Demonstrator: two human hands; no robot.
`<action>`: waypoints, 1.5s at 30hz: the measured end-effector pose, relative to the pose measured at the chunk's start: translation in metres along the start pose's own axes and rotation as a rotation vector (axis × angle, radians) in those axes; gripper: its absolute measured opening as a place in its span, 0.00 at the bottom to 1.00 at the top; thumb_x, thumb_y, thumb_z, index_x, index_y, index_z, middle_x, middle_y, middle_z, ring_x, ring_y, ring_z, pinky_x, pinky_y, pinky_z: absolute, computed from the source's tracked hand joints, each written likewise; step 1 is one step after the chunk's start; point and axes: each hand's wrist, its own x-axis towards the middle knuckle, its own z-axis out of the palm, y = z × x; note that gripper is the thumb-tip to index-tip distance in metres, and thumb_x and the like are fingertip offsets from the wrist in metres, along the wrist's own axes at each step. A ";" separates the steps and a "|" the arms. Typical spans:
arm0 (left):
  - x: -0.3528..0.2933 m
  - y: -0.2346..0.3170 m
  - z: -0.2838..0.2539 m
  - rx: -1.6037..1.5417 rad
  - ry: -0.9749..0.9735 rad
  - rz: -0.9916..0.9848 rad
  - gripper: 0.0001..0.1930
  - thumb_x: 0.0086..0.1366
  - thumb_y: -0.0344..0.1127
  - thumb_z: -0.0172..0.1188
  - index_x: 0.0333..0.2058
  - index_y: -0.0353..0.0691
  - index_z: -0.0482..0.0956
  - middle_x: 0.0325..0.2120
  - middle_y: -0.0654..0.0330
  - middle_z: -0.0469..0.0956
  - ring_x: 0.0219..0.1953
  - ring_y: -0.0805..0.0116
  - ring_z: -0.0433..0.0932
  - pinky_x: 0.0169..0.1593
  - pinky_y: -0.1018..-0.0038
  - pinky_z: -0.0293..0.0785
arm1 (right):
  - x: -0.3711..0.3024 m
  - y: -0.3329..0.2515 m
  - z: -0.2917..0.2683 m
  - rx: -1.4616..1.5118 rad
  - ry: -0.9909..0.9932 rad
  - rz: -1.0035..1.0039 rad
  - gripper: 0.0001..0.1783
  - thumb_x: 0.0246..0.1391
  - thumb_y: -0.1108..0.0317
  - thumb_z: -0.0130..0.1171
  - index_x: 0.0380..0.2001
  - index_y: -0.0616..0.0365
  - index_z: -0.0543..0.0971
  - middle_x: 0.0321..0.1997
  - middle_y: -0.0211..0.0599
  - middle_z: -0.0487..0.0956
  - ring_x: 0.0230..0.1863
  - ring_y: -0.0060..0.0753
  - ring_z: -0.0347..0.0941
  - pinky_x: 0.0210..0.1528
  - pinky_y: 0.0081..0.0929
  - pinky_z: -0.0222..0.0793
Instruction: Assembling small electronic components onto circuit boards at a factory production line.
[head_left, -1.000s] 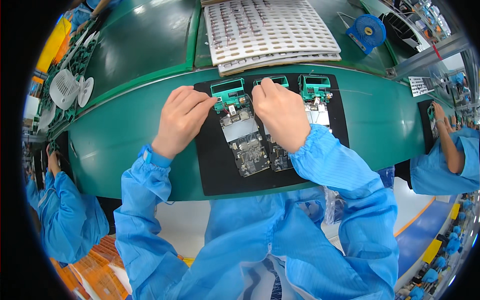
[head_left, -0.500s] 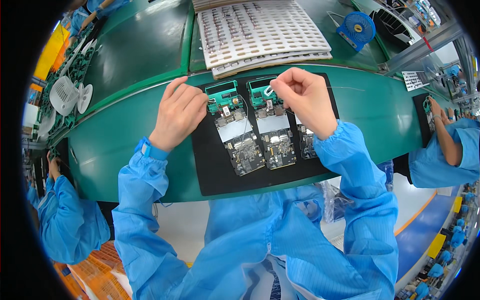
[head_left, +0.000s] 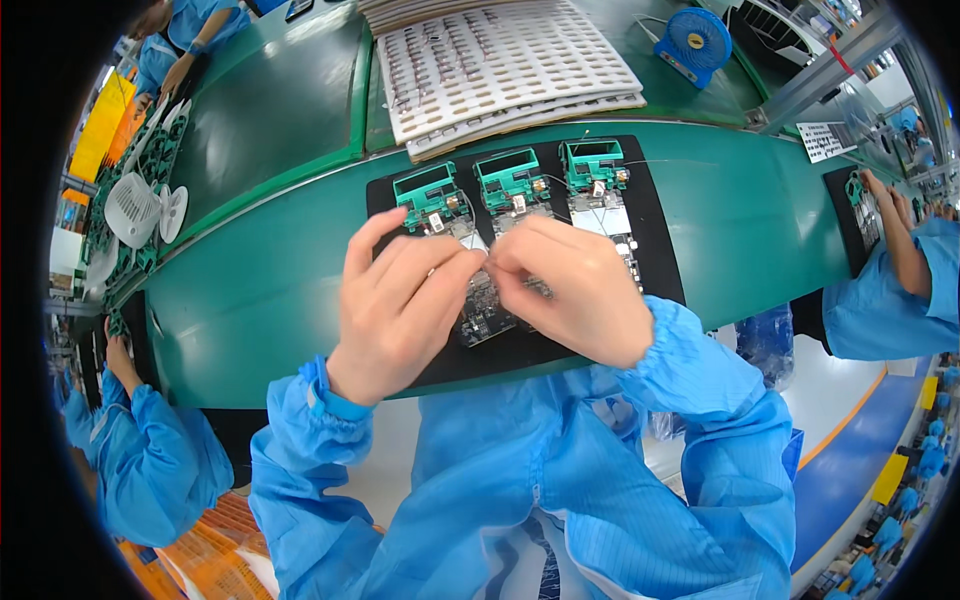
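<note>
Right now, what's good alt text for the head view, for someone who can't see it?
A person's left hand and right hand pinch close together over the left two of three circuit boards with green frames on a black mat. The mat lies on a green workbench; farther back are stacked white trays and a blue fan.

A long green worktable on a workshop floor of pale and blue stretches
The green worktable (head_left: 255, 305) bows across the middle of the frame, with soft patches of light on its glossy top; behind it, at upper left, a darker green surface (head_left: 275, 110) sits within a green rim (head_left: 362, 110). A metal post (head_left: 800, 93) slants through the upper right. At lower right, an orange line (head_left: 840, 420) divides pale floor (head_left: 820, 385) from blue floor (head_left: 835, 460). A yellow panel (head_left: 108, 115) stands at far upper left.
</note>
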 end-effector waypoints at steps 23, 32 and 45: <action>-0.011 -0.019 0.049 -0.829 -0.413 -1.141 0.20 0.69 0.32 0.55 0.57 0.30 0.72 0.42 0.60 0.74 0.39 0.71 0.77 0.41 0.77 0.79 | -0.292 0.104 -0.093 -0.425 0.103 0.823 0.12 0.47 0.66 0.64 0.35 0.58 0.82 0.32 0.42 0.82 0.37 0.52 0.78 0.39 0.40 0.74; 0.078 0.053 0.185 -1.504 -0.620 -1.017 0.33 0.66 0.37 0.61 0.63 0.26 0.60 0.53 0.47 0.73 0.50 0.63 0.77 0.50 0.69 0.78 | -0.317 0.082 -0.115 -0.253 0.247 0.954 0.20 0.47 0.78 0.59 0.46 0.62 0.73 0.32 0.40 0.79 0.29 0.34 0.77 0.35 0.31 0.73; 0.083 0.116 0.211 -1.308 -0.454 -0.404 0.23 0.55 0.39 0.60 0.45 0.27 0.76 0.31 0.48 0.81 0.33 0.55 0.80 0.37 0.64 0.76 | -0.236 0.025 -0.127 0.056 -0.059 0.824 0.11 0.52 0.76 0.66 0.39 0.62 0.77 0.25 0.30 0.77 0.28 0.19 0.70 0.29 0.20 0.67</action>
